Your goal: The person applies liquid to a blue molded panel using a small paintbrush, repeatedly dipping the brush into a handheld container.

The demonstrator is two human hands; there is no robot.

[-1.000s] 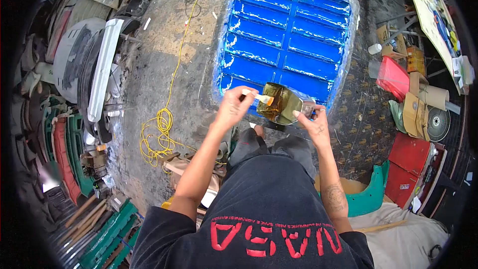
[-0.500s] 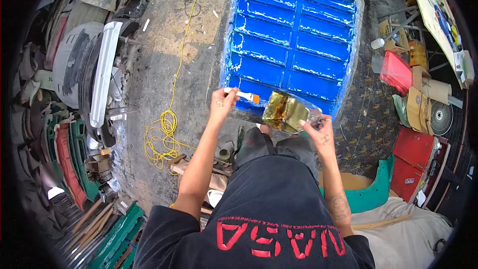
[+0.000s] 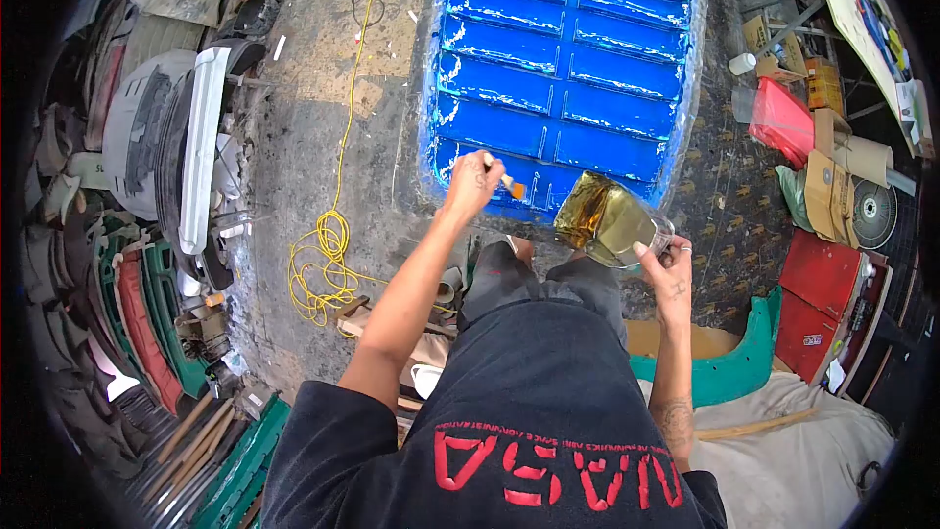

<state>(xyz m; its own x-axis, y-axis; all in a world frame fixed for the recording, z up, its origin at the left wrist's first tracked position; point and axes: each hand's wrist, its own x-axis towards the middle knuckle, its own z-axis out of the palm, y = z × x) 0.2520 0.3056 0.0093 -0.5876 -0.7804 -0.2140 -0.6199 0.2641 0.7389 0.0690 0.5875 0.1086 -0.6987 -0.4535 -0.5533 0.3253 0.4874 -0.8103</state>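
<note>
My left hand (image 3: pixel 472 184) is closed around the handle of a small brush (image 3: pixel 508 183) with orange bristles, over the near edge of a blue ribbed panel (image 3: pixel 499 88). White streaks mark the panel's ribs, and a pale, clear-looking border runs round it. In my right hand (image 3: pixel 668 269) is a clear container (image 3: pixel 609 220) of yellow-brown liquid, tilted to the left near the panel's lower right corner. The thumb lies on the container's near side. Brush and container are apart.
Yellow cable (image 3: pixel 331 260) lies coiled on the floor at left. Beyond it stand stacked car panels (image 3: pixel 202 152). A red cabinet (image 3: pixel 811 309), cardboard boxes (image 3: pixel 821 201) and a green curved part (image 3: pixel 725 367) are on the right.
The left hand with the brush has moved forward and right over the panel since half a second ago. The right hand has carried the container to the right, away from the brush.
</note>
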